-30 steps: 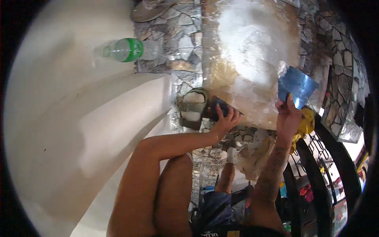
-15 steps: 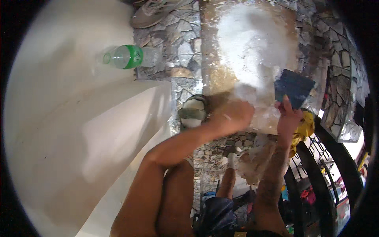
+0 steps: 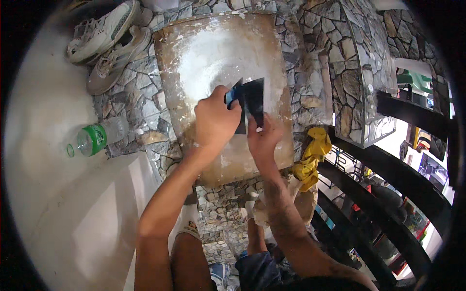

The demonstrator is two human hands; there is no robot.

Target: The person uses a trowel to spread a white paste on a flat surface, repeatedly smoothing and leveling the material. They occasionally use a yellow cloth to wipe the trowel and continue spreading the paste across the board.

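Now the right hand [image 3: 264,136] grips a dark flat blade [image 3: 254,99], the left hand [image 3: 217,119] clutching a second blade [image 3: 230,97] close by, both over the board [image 3: 233,167]; beyond, white paste [image 3: 204,53] lies spread unevenly, seemingly unfinished.

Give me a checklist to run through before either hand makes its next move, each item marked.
1. Left grip on its scraper: ok, fingers closed around it.
2. Right grip on the dark blade: ok, held by its lower end.
3. Scraper and blade apart: cannot tell, they overlap in this view.
4. Board bare of white material: not ok, a broad patch covers much of its upper part.
5. Bottle off the board: ok, lying to its left.
6. Yellow cloth apart from the board: cannot tell, it is close by the lower right corner.
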